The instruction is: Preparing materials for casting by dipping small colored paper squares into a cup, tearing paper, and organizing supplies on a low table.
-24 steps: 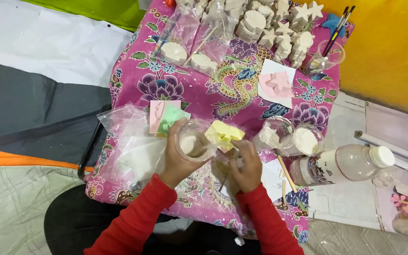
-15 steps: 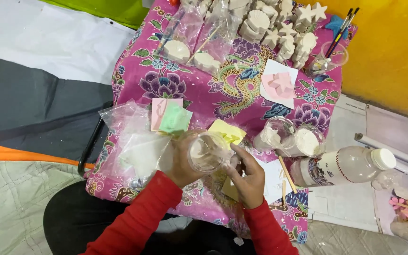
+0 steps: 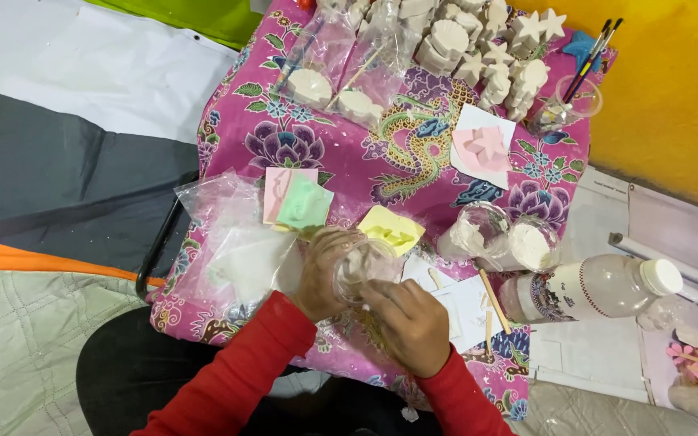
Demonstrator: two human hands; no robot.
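Note:
My left hand [image 3: 321, 274] grips a clear plastic cup [image 3: 363, 268] tilted on its side above the pink floral cloth [image 3: 381, 157]. My right hand [image 3: 409, 323] is just below and right of the cup, fingers curled by its mouth; whether it holds a stick I cannot tell. Beyond the cup lie a yellow mould [image 3: 391, 228], a green mould [image 3: 304, 202] and a pink mould [image 3: 276, 190].
Two clear cups with white powder [image 3: 478, 234] [image 3: 533, 245] and a lying plastic bottle [image 3: 591, 287] are at the right. A clear plastic bag [image 3: 236, 242] lies left. White plaster figures [image 3: 478, 40], bagged casts [image 3: 317, 81], a brush cup [image 3: 575, 101] and a pink cast on paper [image 3: 482, 145] are farther off.
The cup has tipped further onto its side in my left hand. My right hand has dropped lower and to the right, below the cup's mouth.

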